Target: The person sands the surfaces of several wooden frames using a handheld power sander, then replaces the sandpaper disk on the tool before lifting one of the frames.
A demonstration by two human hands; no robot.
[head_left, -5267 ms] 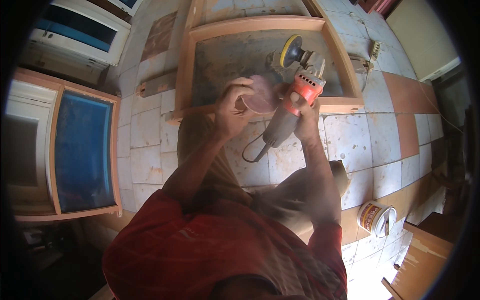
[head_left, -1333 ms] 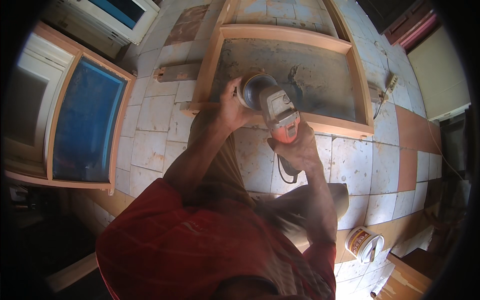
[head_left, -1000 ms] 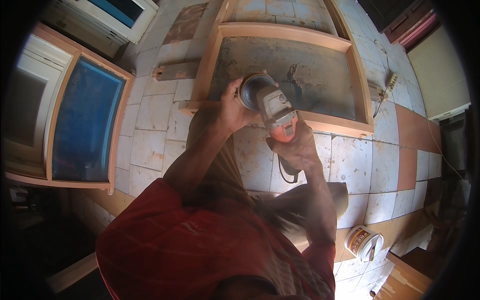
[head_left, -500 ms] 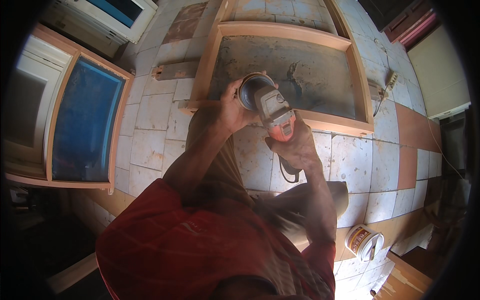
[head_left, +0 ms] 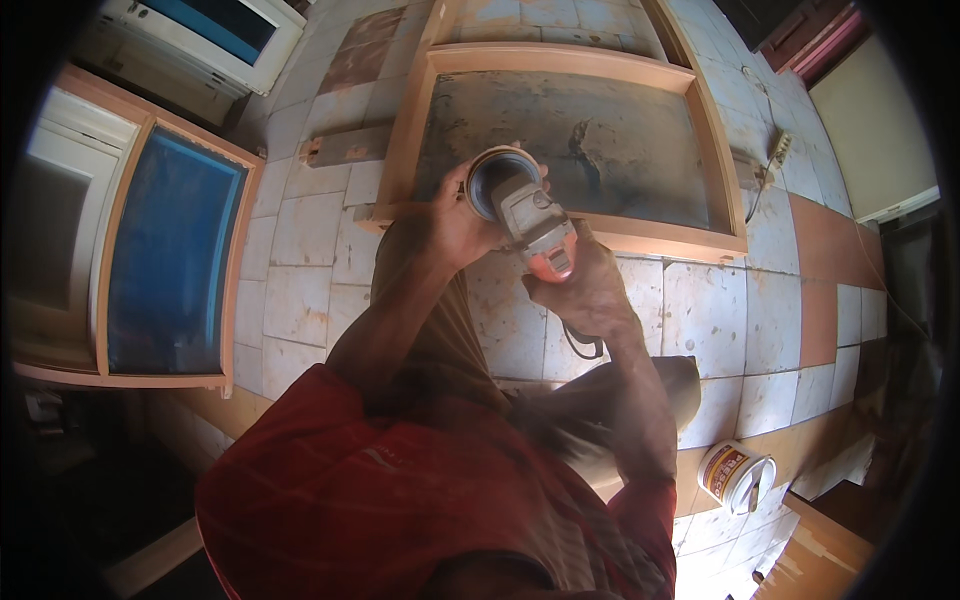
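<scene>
An angle grinder (head_left: 537,218) with a grey head and an orange-red body is held up in front of me. My right hand (head_left: 598,288) is wrapped round its body, where a dark cord hangs below. My left hand (head_left: 458,228) grips the round disc (head_left: 482,190) at the grinder's head, fingertips showing past its far rim. Just beyond the tool lies a wooden frame (head_left: 570,55) around a dusty dark panel (head_left: 640,140). Its near rail passes behind the grinder. Whether the disc is turning I cannot tell.
A wooden frame with a blue panel (head_left: 170,250) stands at left. White frames (head_left: 275,60) lie at the far left. A wood block (head_left: 345,148) sits beside the long frame. At right are a power strip (head_left: 782,150) with a cord and a white bucket (head_left: 735,478) on the tiles.
Both hands and the grinder have shifted slightly left. The grip of each hand looks the same. The view has turned a little.
</scene>
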